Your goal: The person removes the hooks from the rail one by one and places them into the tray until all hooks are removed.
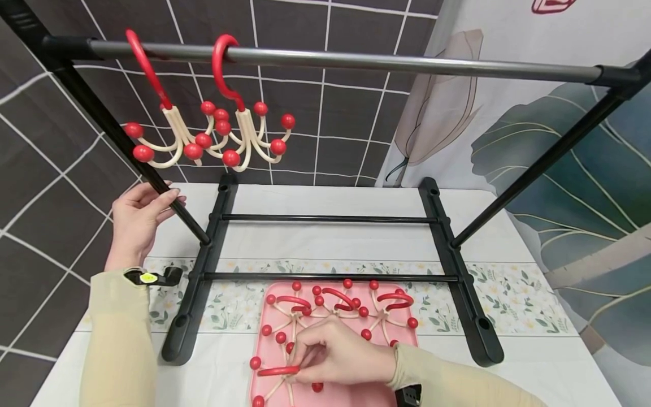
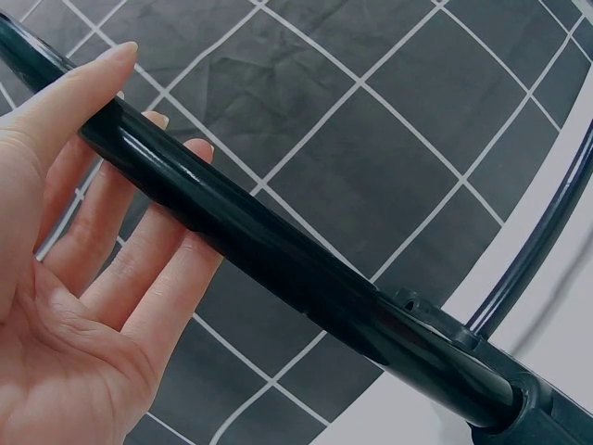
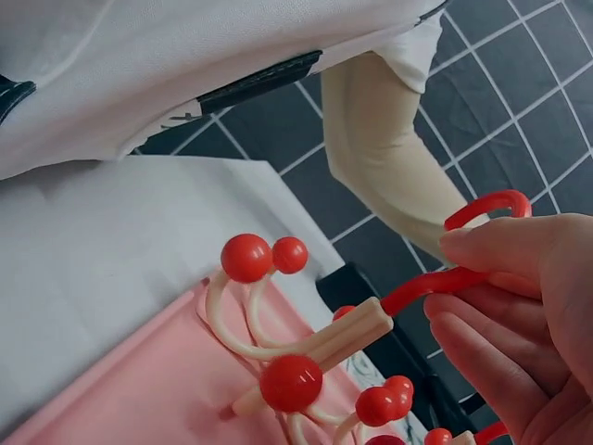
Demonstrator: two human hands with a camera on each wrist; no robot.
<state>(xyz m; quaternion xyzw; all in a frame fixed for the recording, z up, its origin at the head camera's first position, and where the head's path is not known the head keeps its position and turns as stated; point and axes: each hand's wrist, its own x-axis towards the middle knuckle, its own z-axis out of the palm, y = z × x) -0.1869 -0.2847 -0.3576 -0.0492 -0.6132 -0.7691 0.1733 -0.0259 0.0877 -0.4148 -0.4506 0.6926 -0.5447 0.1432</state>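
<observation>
- Right wrist view: cream hanger (image 3: 347, 336) with red ball tips, its red hook pinched between thumb and fingers of right hand (image 3: 519, 324).
- Held hanger is over near part of pink tray (image 1: 368, 395); contact with tray unclear.
- 3 more hangers (image 1: 398, 296) lie across far side of tray, red hooks up. Part of tray covered by right hand.
- Left hand (image 1: 139, 217) grasps left upright (image 2: 269, 243), low down: thumb on 1 side, fingers on the other.
- So, hands: 1 on hanger, 1 on rack.
- 2 hangers, first (image 1: 150, 73) and second (image 1: 246, 130), hang by hooks on top bar (image 1: 346, 59), near its left end, side by side, ball tips crowding in between.
- Rack is black: right upright (image 1: 549, 155), left foot (image 1: 200, 282), right foot (image 1: 460, 282), 2 low crossbars (image 1: 325, 219) joining feet.
- Tray sits in front of near crossbar, between feet.
- White tabletop (image 1: 330, 249) under all, floral strip (image 1: 513, 305) across it.
- Cream sleeves (image 1: 122, 339), black wrist device (image 1: 149, 277) on left arm.
- Behind: dark grid-pattern backdrop (image 1: 295, 102), leaf-print curtain (image 1: 574, 186) at right.
</observation>
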